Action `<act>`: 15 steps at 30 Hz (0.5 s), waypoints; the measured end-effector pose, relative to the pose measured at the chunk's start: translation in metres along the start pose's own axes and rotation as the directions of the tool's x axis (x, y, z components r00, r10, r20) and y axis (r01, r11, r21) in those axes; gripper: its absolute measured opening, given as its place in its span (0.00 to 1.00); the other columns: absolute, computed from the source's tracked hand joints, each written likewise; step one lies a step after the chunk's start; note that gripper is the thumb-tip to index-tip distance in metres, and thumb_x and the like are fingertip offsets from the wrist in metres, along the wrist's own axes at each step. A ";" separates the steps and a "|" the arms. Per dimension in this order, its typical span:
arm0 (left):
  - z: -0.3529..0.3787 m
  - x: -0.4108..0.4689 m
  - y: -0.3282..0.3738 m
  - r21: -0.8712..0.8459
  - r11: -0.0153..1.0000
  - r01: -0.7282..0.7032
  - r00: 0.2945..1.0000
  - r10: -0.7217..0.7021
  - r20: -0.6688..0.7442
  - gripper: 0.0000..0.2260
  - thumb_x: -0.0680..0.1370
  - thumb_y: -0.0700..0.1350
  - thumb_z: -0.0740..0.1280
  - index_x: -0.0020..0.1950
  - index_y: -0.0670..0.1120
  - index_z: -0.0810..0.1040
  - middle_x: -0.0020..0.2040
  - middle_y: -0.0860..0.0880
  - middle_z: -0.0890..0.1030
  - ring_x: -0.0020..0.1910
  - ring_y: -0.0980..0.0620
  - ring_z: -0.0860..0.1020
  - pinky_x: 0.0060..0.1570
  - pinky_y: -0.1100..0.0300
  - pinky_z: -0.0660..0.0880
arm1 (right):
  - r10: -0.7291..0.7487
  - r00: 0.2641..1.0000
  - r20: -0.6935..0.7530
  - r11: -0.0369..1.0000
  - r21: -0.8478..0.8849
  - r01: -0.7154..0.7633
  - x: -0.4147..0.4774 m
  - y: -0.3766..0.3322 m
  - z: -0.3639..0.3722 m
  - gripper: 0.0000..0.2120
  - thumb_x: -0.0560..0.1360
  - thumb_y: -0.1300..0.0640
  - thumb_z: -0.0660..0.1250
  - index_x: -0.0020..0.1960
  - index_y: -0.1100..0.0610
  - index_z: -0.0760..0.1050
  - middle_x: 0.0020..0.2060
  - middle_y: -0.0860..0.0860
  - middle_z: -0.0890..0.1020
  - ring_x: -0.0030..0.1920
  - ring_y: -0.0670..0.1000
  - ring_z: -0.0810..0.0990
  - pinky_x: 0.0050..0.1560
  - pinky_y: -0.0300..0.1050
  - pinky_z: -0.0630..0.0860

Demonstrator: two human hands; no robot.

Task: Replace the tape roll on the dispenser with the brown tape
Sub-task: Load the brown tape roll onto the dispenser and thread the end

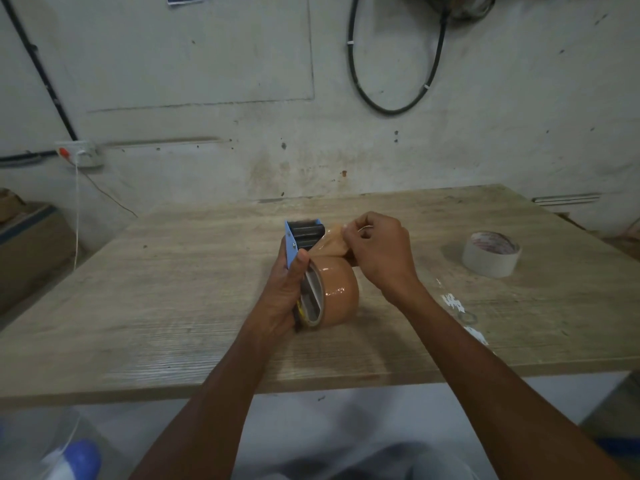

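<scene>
A blue tape dispenser [290, 245] with black rollers lies on its side over the middle of the wooden table [173, 306]. The brown tape roll [341, 294] sits on its hub. My left hand [282, 299] grips the dispenser's frame and handle from the left. My right hand [379, 251] pinches the loose brown tape end [330, 242], which stretches from the roll toward the rollers. A whitish tape roll [491, 253] lies flat on the table to the right, apart from both hands.
The table's far edge meets a scuffed wall with a hanging black cable loop [394, 64] and a socket [80, 153] at left. Cardboard boxes [27, 244] stand left of the table. White scraps [453, 303] lie by my right forearm.
</scene>
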State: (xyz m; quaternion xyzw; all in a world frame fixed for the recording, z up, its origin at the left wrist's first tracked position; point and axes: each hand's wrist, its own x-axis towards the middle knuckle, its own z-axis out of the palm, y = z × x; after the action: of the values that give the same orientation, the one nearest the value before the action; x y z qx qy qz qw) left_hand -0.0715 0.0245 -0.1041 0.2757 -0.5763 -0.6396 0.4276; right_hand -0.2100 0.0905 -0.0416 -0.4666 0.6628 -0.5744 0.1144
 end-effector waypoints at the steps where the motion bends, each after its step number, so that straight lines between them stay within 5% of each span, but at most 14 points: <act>1: -0.001 0.001 0.000 -0.003 1.000 -0.009 1.000 0.008 -0.005 0.48 0.59 0.71 0.77 0.72 0.48 0.71 0.63 0.33 0.79 0.61 0.30 0.78 0.61 0.29 0.73 | 0.029 1.000 0.005 0.999 0.021 -0.029 0.000 0.000 0.001 0.04 0.77 0.59 0.70 0.44 0.58 0.80 0.37 0.51 0.85 0.37 0.49 0.86 0.38 0.49 0.86; 6: 0.000 0.000 -0.001 0.008 0.999 -0.045 0.999 0.045 -0.021 0.50 0.59 0.71 0.77 0.73 0.47 0.69 0.64 0.35 0.79 0.62 0.31 0.78 0.61 0.30 0.74 | 0.156 0.987 0.046 0.979 0.126 -0.160 -0.001 -0.001 0.000 0.03 0.76 0.61 0.71 0.44 0.60 0.81 0.39 0.54 0.85 0.37 0.47 0.85 0.33 0.38 0.82; 15: -0.002 -0.001 0.001 -0.009 0.993 -0.121 0.993 0.121 -0.003 0.42 0.58 0.70 0.77 0.66 0.54 0.73 0.58 0.45 0.83 0.55 0.42 0.82 0.57 0.39 0.78 | 0.299 0.945 0.132 0.924 0.207 -0.322 0.003 -0.005 0.001 0.07 0.77 0.61 0.70 0.41 0.61 0.80 0.37 0.54 0.84 0.36 0.47 0.84 0.30 0.36 0.78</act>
State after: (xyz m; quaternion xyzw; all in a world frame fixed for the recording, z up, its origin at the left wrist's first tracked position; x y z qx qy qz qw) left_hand -0.0693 0.0242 -0.1038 0.2390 -0.5885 -0.6147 0.4676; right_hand -0.2091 0.0880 -0.0362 -0.3673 0.6524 -0.5968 0.2887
